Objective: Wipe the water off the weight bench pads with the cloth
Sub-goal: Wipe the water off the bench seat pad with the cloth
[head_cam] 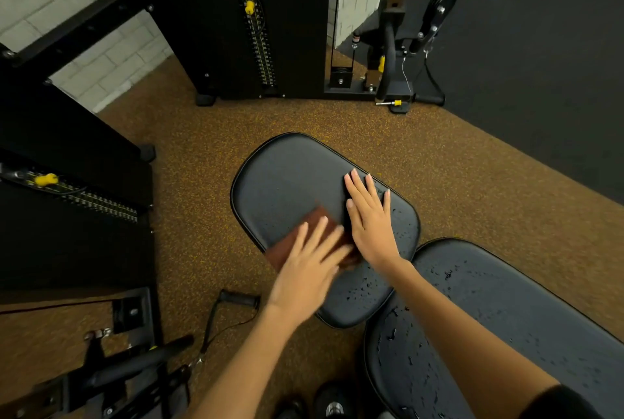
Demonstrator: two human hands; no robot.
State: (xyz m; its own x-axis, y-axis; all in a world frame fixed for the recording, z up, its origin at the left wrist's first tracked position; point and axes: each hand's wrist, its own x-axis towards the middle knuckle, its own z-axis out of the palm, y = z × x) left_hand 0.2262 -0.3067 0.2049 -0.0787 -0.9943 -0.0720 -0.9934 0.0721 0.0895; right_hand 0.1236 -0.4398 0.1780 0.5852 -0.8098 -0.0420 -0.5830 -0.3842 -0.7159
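From the head camera, the left hand (309,266) lies flat with fingers straight and slightly spread, pressing on a brown cloth (304,239) at the near left edge of the seat pad (290,179); the hand is motion-blurred. The cloth lies flat and overhangs that edge a little. The right hand (369,216) rests palm down on the same pad, just beside the cloth, fingers straight and reaching toward the pad's far right edge; it holds nothing. Water droplets (363,287) bead on the seat pad's near end and along its right edge. The longer back pad (506,310), touching or nearly touching the seat pad's near right corner, carries many more droplets. A cable handle (238,298) lies on the speckled floor (202,135) left of the bench, and weight-stack machines (260,23) stand beyond.
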